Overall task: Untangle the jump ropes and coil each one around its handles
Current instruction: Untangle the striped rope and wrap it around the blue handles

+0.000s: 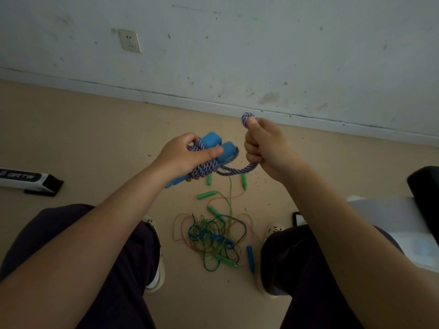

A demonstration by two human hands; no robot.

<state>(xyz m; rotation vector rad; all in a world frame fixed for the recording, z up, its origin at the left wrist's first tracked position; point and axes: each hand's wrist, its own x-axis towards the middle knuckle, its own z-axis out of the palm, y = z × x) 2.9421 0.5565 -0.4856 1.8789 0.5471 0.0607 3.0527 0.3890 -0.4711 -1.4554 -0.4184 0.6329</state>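
The left hand (187, 154) grips two blue handles (219, 146) wrapped in braided purple rope (202, 168). The right hand (266, 148) is clenched round the rope's loose end. Below both hands, tangled thin ropes (211, 236) lie on the floor (95, 129).

My left hand (187, 154) covers most of the braided rope (204, 167) coils and the mid part of both blue handles (219, 148), so I can't count the wraps. Right hand (266, 148) hides the rope btwn the loop above my thumb and the bit leaving the fist. Tangle of thin ropes (211, 236) on the floor: can't tell which cord goes w/ which handle. Box (26, 179) at left is cut by the edge, lettering too blurred to read. Dark object (425, 186) at right also cut off
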